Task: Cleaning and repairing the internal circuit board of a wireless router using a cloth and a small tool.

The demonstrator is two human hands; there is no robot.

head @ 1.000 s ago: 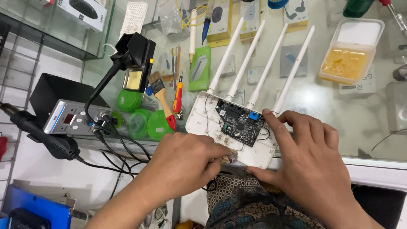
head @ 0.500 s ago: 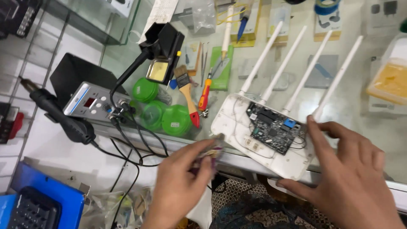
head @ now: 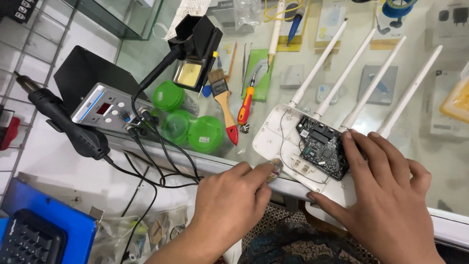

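An opened white plastic router with four long white antennas lies on the glass-topped table, its lower corner hanging over the table's near edge. Its cover is off, so a dark circuit board with thin wires shows inside the white shell.

The right hand lies flat and spread on the router's right side, fingers resting on the edge of the circuit board and thumb pressed against the shell's lower rim; it pins the router down rather than closing around anything.

The left hand sits at the table's near edge, just left of the router. Its fingers are curled, and thumb and forefinger pinch a small thin pick-like piece whose tip is at the router's lower left corner. What that piece is cannot be told.

Further left on the table stand three green round plastic tubs, a wooden-handled brush with a red tip and a screwdriver with a red and orange handle. A grey soldering station with a small red display stands beside them, dark cables running from its front, and a black hot-air handle lies to its left.
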